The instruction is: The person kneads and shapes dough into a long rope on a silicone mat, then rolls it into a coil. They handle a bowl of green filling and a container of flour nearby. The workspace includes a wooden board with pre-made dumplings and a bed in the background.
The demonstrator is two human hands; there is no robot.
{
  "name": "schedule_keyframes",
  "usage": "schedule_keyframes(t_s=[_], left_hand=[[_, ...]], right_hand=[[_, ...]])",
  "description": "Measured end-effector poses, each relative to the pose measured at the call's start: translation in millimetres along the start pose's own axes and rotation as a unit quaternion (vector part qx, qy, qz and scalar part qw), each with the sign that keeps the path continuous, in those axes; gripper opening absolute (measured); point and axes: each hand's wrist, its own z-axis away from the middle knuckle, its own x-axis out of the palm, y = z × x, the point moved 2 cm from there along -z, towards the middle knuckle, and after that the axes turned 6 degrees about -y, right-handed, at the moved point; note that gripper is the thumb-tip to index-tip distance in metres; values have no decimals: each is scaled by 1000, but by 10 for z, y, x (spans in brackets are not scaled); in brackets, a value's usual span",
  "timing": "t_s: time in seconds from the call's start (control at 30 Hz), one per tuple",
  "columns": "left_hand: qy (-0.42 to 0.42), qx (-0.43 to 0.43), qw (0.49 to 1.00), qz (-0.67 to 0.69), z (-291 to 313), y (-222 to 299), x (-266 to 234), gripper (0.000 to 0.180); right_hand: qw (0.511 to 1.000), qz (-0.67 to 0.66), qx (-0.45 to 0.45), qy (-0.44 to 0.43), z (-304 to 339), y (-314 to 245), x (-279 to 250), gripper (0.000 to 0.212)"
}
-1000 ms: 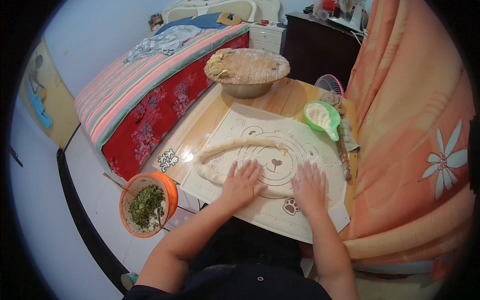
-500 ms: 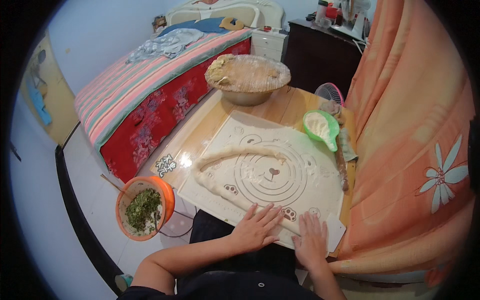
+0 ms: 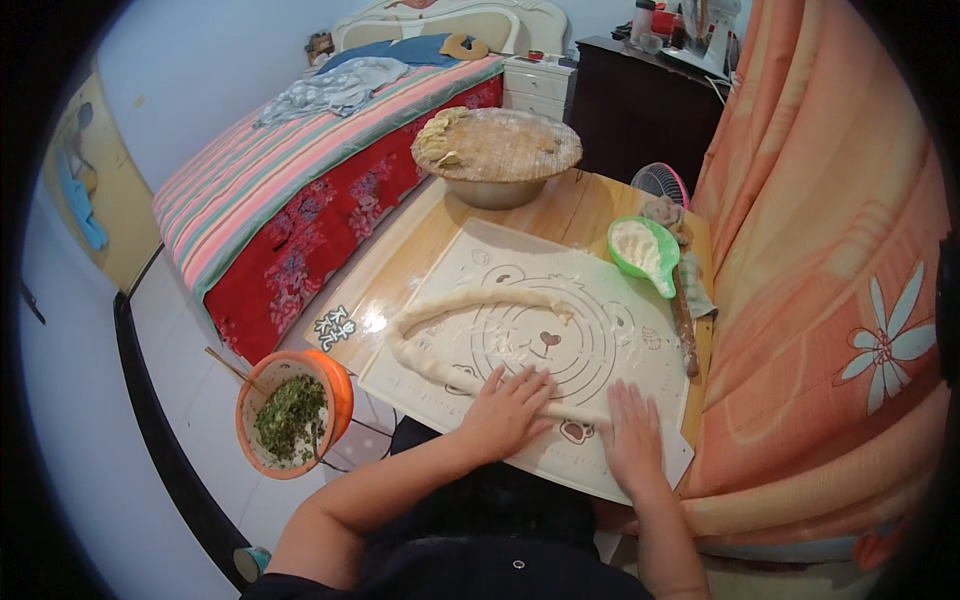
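Observation:
A long rope of pale dough (image 3: 470, 297) lies bent in a loop on a cream pastry mat (image 3: 640, 345) printed with a bear's face. My left hand (image 3: 508, 412) rests flat over the near strand of the rope, fingers stretched. Beside it on the right, my right hand (image 3: 632, 432) lies with straight fingers on the rope's near end. Part of the strand shows between the two hands; what lies under the palms is hidden. The far end of the rope stops near the bear's ear, apart from both hands.
A green scoop of flour (image 3: 668, 287) and a rolling pin (image 3: 684, 335) lie at the table's right. Behind the mat stands a bowl (image 3: 495, 192) under a round floured tray (image 3: 510, 140). An orange bowl of chopped green filling (image 3: 335, 385) is at left; a curtain (image 3: 790, 300) hangs close on the right.
Both hands have moved away from me across the mat, and the near strand of dough has shifted the same way beneath them.

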Motion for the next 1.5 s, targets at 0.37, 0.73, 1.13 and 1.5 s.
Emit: schedule_keyframes(t_s=[0.37,0.73,1.13,1.5], left_hand=[[-22,25,997,71,-93,-346,-12,36],[-3,-52,998,-24,-217,-41,85,59],[47,-118,991,-46,-549,-233,24,56],[-46,5,999,-15,520,48,-77,65]], right_hand=[[997,-48,-52,21,-50,55,-242,27],[1000,-8,6,12,-502,-67,37,60],[992,-6,113,51,-886,136,121,60],[998,-28,35,-41,330,-382,28,62]])
